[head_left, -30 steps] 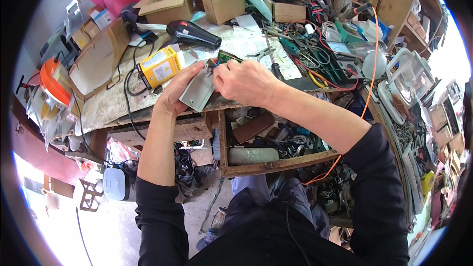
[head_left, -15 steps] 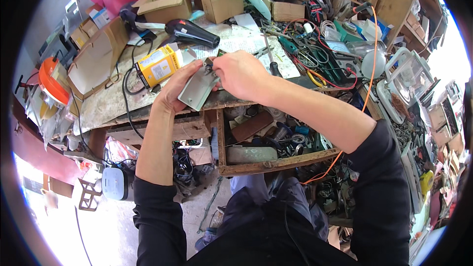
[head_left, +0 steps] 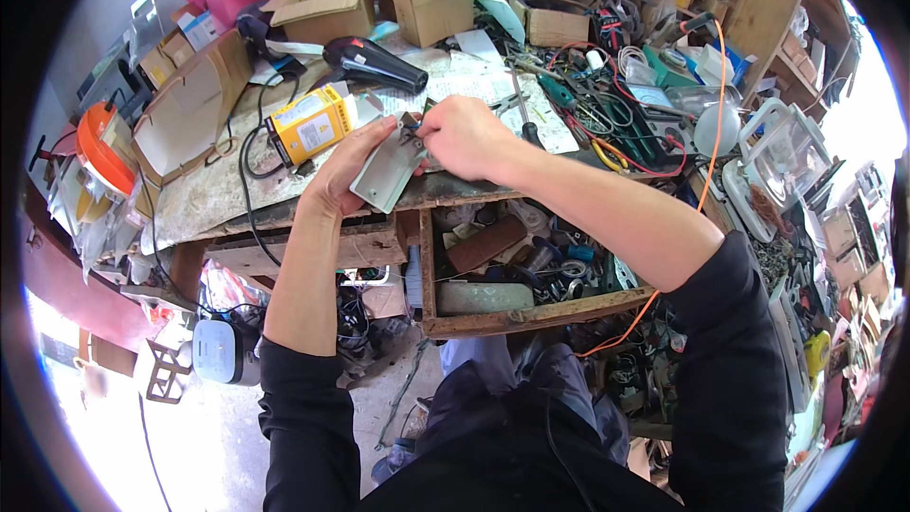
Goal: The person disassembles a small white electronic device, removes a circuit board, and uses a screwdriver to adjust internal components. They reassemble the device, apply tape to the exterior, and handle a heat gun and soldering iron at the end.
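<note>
A pale grey, flat plate-like part (head_left: 383, 176) tilts over the workbench's front edge. My left hand (head_left: 339, 173) grips it along its left side, fingers behind it. At its upper end, small dark fittings show, and my right hand (head_left: 468, 139) has its fingers closed there. What exactly the right fingertips pinch is hidden by the hand. Just right of that hand, a screwdriver (head_left: 530, 131) with a dark handle lies on papers. A black hair dryer (head_left: 374, 64) rests behind my hands, and a yellow box (head_left: 310, 125) stands to the left.
Below the bench top, an open wooden drawer (head_left: 543, 317) holds assorted parts. Tangled leads and pliers (head_left: 609, 154) cover the bench's right side. An orange cord (head_left: 703, 192) hangs past my right forearm. Cardboard boxes (head_left: 432, 8) line the back; an orange round object (head_left: 102, 148) sits far left.
The view has shifted slightly. The plate sits at nearly the same tilt, and both hands keep their places on it, the right fingers still at its upper end.
</note>
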A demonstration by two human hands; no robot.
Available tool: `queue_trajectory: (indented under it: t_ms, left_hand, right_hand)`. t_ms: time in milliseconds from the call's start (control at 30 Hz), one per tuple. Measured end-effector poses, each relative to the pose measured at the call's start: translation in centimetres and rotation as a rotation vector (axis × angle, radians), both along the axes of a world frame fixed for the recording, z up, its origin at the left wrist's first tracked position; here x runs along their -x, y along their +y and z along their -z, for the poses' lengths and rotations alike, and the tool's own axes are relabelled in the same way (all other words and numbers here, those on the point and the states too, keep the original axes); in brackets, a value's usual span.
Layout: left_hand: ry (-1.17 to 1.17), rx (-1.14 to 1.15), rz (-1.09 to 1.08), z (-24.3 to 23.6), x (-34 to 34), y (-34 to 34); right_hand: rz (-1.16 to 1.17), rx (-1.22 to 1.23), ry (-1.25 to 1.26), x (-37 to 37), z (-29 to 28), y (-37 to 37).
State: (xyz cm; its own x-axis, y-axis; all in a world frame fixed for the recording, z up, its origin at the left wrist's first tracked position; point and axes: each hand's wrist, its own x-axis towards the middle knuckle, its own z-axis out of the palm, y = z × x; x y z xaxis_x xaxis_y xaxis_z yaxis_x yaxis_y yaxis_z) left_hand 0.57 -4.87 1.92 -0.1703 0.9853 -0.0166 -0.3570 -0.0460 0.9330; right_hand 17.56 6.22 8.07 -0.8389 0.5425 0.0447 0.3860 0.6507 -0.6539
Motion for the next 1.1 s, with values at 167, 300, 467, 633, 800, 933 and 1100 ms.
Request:
queue_trajectory:
  t_ms: [167, 300, 467, 633, 800, 933, 1100]
  left_hand:
    - [0.047, 0.017, -0.014, 0.3, 0.3, 0.0]
    - [0.045, 0.04, -0.083, 0.8, 0.9, 0.0]
    - [-0.015, -0.001, -0.063, -0.2, -0.5, -0.3]
    - [-0.012, -0.019, -0.007, 0.4, 0.2, -0.1]
    - [-0.018, 0.021, -0.086, 0.6, 0.6, -0.2]
    - [-0.018, 0.027, -0.052, 0.0, -0.1, -0.2]
    - [-0.008, -0.033, 0.012, 0.6, 0.5, 0.1]
  right_hand:
    - [-0.19, -0.519, 0.124, -0.1, 1.5, 0.3]
    - [-0.557, -1.416, 0.119, -1.3, 1.5, 0.1]
    - [-0.277, -0.705, 0.06, -1.0, 1.1, -0.1]
    - [-0.061, -0.161, 0.096, 0.2, 0.8, 0.0]
    - [-0.504, -1.256, 0.035, -0.5, 1.0, -0.1]
    - [-0.443, -1.01, -0.023, -0.6, 0.1, 0.2]
    - [0.036, 0.222, 0.105, 1.1, 0.7, 1.4]
